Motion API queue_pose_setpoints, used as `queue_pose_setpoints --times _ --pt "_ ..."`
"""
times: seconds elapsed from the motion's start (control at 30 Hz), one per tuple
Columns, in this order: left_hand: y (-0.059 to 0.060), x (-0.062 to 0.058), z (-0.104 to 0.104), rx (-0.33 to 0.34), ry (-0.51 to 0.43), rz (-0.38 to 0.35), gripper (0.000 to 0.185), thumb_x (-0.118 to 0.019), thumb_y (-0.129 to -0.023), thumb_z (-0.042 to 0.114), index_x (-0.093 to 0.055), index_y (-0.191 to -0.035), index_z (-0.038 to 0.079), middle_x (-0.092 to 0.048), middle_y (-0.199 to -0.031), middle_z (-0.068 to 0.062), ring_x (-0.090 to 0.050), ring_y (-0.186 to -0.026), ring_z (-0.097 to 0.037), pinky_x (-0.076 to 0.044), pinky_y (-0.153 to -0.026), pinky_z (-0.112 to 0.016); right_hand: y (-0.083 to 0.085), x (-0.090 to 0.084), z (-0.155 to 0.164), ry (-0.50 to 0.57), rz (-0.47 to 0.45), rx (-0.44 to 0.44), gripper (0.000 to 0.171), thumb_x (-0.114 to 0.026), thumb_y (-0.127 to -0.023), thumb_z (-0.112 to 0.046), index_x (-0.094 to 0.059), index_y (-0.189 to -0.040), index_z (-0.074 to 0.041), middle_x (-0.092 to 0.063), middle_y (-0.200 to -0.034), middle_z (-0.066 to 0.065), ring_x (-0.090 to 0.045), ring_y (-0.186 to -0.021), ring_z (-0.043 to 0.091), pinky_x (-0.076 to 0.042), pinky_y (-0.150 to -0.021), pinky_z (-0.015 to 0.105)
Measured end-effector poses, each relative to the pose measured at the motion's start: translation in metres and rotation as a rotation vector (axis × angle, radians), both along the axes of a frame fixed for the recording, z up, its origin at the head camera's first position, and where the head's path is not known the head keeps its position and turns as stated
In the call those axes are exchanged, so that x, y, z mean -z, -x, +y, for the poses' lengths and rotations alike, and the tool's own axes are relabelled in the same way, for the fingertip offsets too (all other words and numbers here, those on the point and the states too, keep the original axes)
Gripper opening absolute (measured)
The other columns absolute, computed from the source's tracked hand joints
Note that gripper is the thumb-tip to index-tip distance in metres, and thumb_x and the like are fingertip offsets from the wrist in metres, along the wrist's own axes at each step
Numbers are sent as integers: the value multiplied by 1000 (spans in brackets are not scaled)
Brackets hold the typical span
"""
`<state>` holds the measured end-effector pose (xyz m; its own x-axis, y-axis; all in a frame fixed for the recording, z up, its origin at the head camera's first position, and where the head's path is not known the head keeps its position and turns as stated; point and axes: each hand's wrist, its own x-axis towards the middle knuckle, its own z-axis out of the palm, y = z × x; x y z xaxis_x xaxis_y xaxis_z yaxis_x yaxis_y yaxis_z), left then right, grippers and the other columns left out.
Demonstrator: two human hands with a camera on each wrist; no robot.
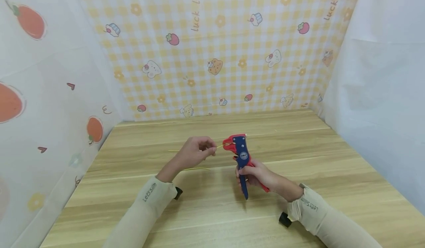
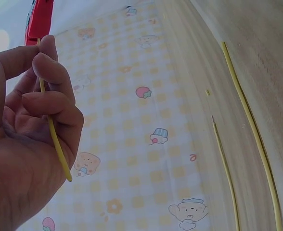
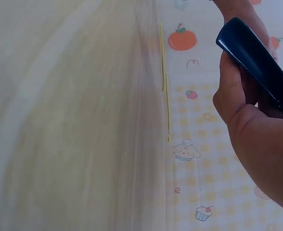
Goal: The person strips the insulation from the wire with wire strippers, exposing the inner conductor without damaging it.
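My left hand (image 1: 198, 151) pinches a short yellow wire (image 2: 58, 150) between thumb and fingers. One end of the wire reaches the red jaws of a wire stripper; its other end hangs past the palm in the left wrist view. My right hand (image 1: 260, 175) grips the blue and red handles of the wire stripper (image 1: 243, 152), held upright above the table. How far the wire goes into the jaws is too small to tell. In the right wrist view a dark blue handle (image 3: 257, 57) shows, with the right hand's fingers around it.
A wooden table (image 1: 212, 218) lies below. On it rest a longer yellow wire (image 2: 252, 120) and another yellow wire (image 2: 224, 163) with a bared tip, near a tiny yellow scrap (image 2: 208, 92). A checked cloth (image 1: 212, 56) hangs behind, with pale cloths at both sides.
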<state>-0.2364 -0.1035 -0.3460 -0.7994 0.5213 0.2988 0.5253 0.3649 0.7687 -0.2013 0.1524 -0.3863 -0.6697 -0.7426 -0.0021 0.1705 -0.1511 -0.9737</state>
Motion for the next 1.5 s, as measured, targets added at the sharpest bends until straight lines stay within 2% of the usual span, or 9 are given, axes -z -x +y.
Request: queue_pose_setpoints --times 0.1,0.2,0.5,0.6,0.8,0.93,1.03,1.27,1.5 --pt "3 4 -1 -3 4 1 7 -59 -91 14 -65 -91 10 -66 -77 1 -55 -55 -14 -46 -48 -27 0 1 1 -10 10 10 34 -45 -88 -6 -33 -119 4 -56 -84 7 -57 -73 21 -52 -68 46" --pt "3 3 -1 -8 7 1 6 -60 -90 14 -65 -91 11 -65 -76 4 -55 -56 -14 -46 -48 -27 -1 2 1 -28 18 29 15 -46 -89 -7 -40 -101 -1 -55 -81 9 -58 -70 22 -53 -65 44" --pt "2 3 -1 0 10 9 10 -60 -90 14 -65 -92 6 -66 -78 -2 -57 -61 -30 -37 -47 -22 -5 -1 -3 -118 -1 118 16 -50 -88 -9 -41 -98 -1 -53 -75 14 -57 -65 23 -53 -61 45" --pt "2 3 -1 5 9 11 10 -59 -91 14 -65 -92 6 -66 -79 -6 -56 -58 -25 -36 -47 -21 -6 -1 -3 -140 5 137 16 -49 -88 -8 -39 -99 -1 -53 -74 14 -56 -64 24 -52 -60 45" --pt "-1 1 0 -9 2 1 6 -61 -90 16 -65 -90 11 -65 -76 2 -53 -53 -16 -36 -46 -21 -8 -3 -6 -164 6 160 20 -50 -88 -10 -37 -101 -2 -52 -74 13 -55 -63 25 -52 -58 45" --pt "-2 2 0 -4 -10 0 10 -61 -90 15 -66 -91 7 -65 -76 -2 -52 -52 -16 -36 -45 -22 -9 -3 -8 -165 8 166 19 -51 -87 -11 -39 -98 -1 -51 -72 13 -54 -61 25 -52 -56 45" --pt "-2 2 -1 -5 2 1 9 -60 -90 16 -66 -90 9 -65 -77 -4 -54 -54 -14 -38 -46 -22 -9 -2 -8 -167 15 174 17 -50 -86 -9 -39 -96 0 -51 -71 13 -53 -59 25 -52 -54 44" --pt "0 4 0 -19 16 26 10 -58 -92 15 -65 -97 11 -65 -78 1 -62 -63 -11 -50 -56 -26 -5 -3 -9 -216 2 280 20 -53 -85 -16 -39 -92 -4 -48 -65 5 -48 -51 17 -47 -46 33" --pt "0 5 -2 -9 13 20 12 -58 -91 13 -65 -98 6 -66 -79 -3 -63 -65 -10 -52 -60 -27 -4 -4 -6 -199 4 229 21 -53 -87 -16 -39 -93 -2 -48 -67 9 -49 -52 19 -48 -47 34"
